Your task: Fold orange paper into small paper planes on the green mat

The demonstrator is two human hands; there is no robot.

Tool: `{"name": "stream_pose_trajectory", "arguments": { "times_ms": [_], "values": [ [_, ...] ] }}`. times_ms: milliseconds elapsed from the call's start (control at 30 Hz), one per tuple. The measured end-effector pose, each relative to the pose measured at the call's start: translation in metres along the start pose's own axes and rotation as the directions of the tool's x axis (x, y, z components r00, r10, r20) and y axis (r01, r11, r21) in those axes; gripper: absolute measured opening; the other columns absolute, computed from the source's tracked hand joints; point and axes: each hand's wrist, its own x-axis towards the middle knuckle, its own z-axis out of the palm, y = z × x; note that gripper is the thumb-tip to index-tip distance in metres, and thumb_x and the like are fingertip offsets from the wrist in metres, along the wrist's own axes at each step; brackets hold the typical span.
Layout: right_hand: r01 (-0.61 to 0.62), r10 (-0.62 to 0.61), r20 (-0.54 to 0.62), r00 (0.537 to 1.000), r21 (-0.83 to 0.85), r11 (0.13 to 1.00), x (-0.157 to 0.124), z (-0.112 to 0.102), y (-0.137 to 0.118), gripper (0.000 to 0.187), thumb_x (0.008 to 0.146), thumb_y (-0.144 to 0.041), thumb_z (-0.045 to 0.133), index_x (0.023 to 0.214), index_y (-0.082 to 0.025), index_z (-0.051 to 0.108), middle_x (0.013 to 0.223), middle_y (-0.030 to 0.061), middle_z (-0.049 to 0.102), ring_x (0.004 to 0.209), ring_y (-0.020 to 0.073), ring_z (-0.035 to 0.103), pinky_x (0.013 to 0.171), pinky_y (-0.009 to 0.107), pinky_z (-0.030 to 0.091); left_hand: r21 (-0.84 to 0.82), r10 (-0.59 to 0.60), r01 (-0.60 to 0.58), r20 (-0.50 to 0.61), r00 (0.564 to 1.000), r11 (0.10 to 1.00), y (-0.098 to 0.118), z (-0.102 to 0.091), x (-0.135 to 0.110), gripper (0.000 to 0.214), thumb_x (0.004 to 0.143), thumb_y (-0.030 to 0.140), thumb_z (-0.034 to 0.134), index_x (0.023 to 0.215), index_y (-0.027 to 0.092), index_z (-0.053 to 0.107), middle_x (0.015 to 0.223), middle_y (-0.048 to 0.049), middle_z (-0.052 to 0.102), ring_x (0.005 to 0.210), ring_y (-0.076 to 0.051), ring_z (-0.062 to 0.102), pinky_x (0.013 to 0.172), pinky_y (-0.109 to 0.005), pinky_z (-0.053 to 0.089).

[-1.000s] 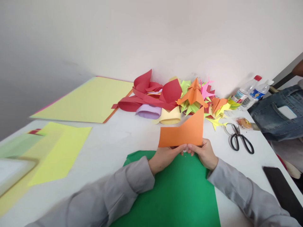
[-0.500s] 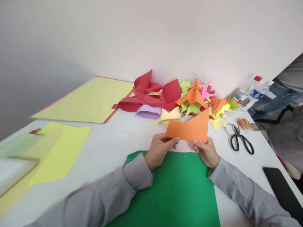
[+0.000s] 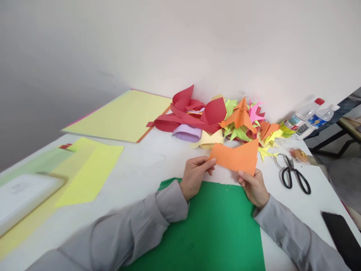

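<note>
Pinches angular orange paper piece [image 3: 236, 157] at left end with left hand [image 3: 195, 177], lower right with right hand [image 3: 256, 189], above white counter [image 3: 141, 177] near green rectangular sheet [image 3: 216, 229], and could crease it by pulling unevenly.

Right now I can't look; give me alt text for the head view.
The left hand and right hand hold a piece of orange paper near the far edge of a green sheet. Scissors lie to the right on the white table; colourful paper crafts are heaped behind.
</note>
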Motion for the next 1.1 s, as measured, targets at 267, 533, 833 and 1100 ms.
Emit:
{"name": "stream_pose_trajectory", "arguments": {
  "times_ms": [267, 533, 833, 1100],
  "values": [
    [0.0, 0.0, 0.014, 1.0, -0.004, 1.0, -0.001, 0.0, 0.0, 0.025, 0.059, -0.027, 0.082, 0.05, -0.015, 0.062, 0.043, -0.002, 0.055, 0.038, 0.0052, 0.04, 0.039, 0.02, 0.031, -0.084, -0.04, 0.039, -0.007, 0.999, 0.996, 0.003, 0.002, -0.001, 0.031, 0.065, 0.04, 0.07, 0.051, 0.014, 0.062, 0.049, -0.0008, 0.057, 0.043, -0.009, 0.047, 0.045, -0.022, 0.039],
    [-0.005, 0.005, 0.015, 1.0, 0.006, 1.0, 0.0, 0.001, -0.001, 0.025, 0.058, -0.028, 0.082, 0.05, -0.015, 0.063, 0.043, -0.0014, 0.057, 0.037, 0.0054, 0.04, 0.038, 0.02, 0.03, -0.107, -0.047, 0.049, 0.023, 0.999, 0.993, 0.001, 0.003, -0.002, 0.037, 0.068, 0.048, 0.068, 0.055, 0.013, 0.061, 0.054, -0.002, 0.058, 0.046, -0.01, 0.049, 0.049, -0.025, 0.043],
    [0.073, -0.052, 0.163, 0.985, -0.124, 0.99, -0.001, -0.002, 0.001, 0.028, 0.067, -0.038, 0.078, 0.052, -0.017, 0.068, 0.048, 0.0011, 0.063, 0.039, 0.0082, 0.046, 0.042, 0.023, 0.038, 0.016, 0.019, -0.023, 0.213, 0.977, 1.0, 0.009, 0.007, -0.013, 0.026, 0.062, 0.039, 0.075, 0.061, 0.015, 0.064, 0.056, -0.0012, 0.062, 0.053, -0.013, 0.054, 0.054, -0.026, 0.046],
    [0.088, -0.008, 0.328, 0.945, -0.23, 0.969, -0.003, -0.002, 0.003, 0.03, 0.079, -0.041, 0.068, 0.062, -0.018, 0.073, 0.054, 0.0017, 0.067, 0.044, 0.0094, 0.055, 0.048, 0.022, 0.044, 0.17, -0.049, 0.009, 0.233, 0.971, 0.985, 0.008, 0.01, -0.018, 0.03, 0.069, 0.044, 0.067, 0.056, 0.018, 0.06, 0.055, -0.0008, 0.061, 0.053, -0.014, 0.055, 0.056, -0.028, 0.048]
  ]
}}
